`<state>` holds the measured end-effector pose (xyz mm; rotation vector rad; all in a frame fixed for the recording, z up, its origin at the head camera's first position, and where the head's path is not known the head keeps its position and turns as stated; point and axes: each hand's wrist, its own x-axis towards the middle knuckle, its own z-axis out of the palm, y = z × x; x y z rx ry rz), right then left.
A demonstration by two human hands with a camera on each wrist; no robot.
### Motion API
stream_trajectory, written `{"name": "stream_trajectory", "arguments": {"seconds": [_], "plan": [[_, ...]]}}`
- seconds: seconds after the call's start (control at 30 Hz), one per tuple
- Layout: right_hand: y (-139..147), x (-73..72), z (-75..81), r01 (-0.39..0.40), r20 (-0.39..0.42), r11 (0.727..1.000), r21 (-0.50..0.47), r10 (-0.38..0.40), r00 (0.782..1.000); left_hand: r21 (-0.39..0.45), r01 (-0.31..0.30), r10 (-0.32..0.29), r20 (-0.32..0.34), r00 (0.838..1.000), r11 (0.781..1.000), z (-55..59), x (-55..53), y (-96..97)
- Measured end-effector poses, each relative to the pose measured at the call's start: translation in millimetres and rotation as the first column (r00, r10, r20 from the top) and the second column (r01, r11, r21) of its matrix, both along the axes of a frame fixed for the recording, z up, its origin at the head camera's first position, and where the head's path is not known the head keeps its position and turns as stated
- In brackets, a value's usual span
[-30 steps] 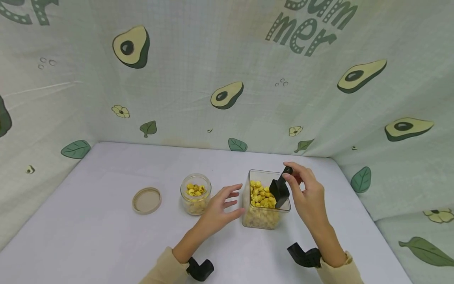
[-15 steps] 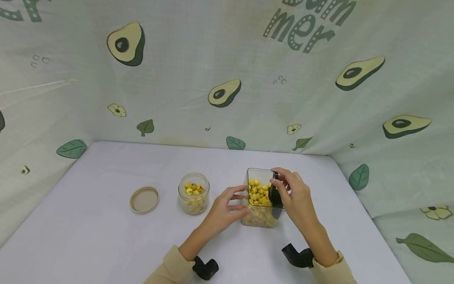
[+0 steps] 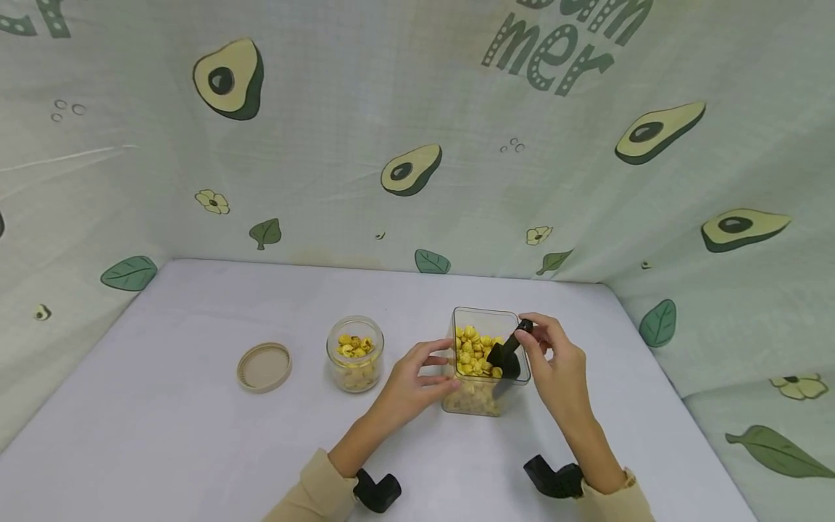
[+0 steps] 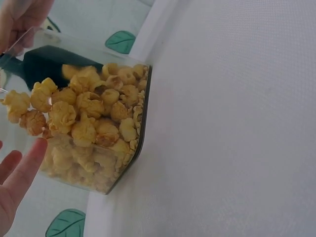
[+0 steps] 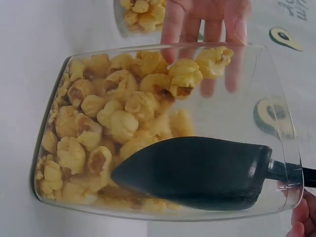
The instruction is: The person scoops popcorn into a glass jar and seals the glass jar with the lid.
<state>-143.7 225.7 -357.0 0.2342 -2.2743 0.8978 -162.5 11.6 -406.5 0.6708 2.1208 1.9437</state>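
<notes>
Head view: white table (image 3: 163, 406), with a pale cloth (image 3: 313, 109) printed with avocados and leaves at the far side.
Clear container (image 3: 485, 317): upright on the table, right of centre, between the hands, with yellow popcorn (image 3: 472, 355) in its lower part.
Left hand (image 3: 414, 377): fingers spread wide at the container's left side; whether every fingertip touches the wall, I cannot tell.
Right hand (image 3: 559, 371): thumb and fingers pinch the handle of the black scoop (image 5: 192, 173) at the container's right side.
Scoop position: tilted, handle up to the right, blade inside the container, its tip down among the popcorn.
Glass jar (image 3: 356, 325): upright, left of the left hand, with popcorn inside.
Beige lid (image 3: 264, 367): round, flat on the table, left of the jar.
Wrists: beige sleeves (image 3: 312, 487) and curved black fittings (image 3: 553, 480).
</notes>
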Motion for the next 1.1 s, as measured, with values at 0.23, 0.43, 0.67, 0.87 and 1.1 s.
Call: {"name": "stream_trajectory", "arguments": {"seconds": [0.23,0.43,0.67,0.87,1.1], "plan": [[4,4.1,1.4,0.019,0.040,0.986,-0.168,-0.012,0.999,0.003,0.004,-0.004,-0.002,1.000,1.000,0.3,-1.2,-0.4],[5,6.0,3.1,0.029,0.112,0.956,-0.291,0.004,0.994,0.006,0.005,-0.005,0.005,1.000,1.000,0.3,-1.7,-1.1],[5,5.3,2.0,0.033,0.120,0.957,-0.288,0.001,0.993,0.007,0.011,-0.011,0.006,1.000,1.000,0.6,-2.1,-1.5],[3,0.3,-4.6,-0.006,0.098,0.998,-0.066,0.013,0.995,-0.002,0.002,-0.002,-0.002,1.000,1.000,0.9,-2.3,-2.1],[7,3.6,-5.8,0.012,0.129,0.975,-0.222,0.017,0.991,0.011,0.017,-0.017,0.007,1.000,1.000,-0.6,-1.2,-1.1]]}}
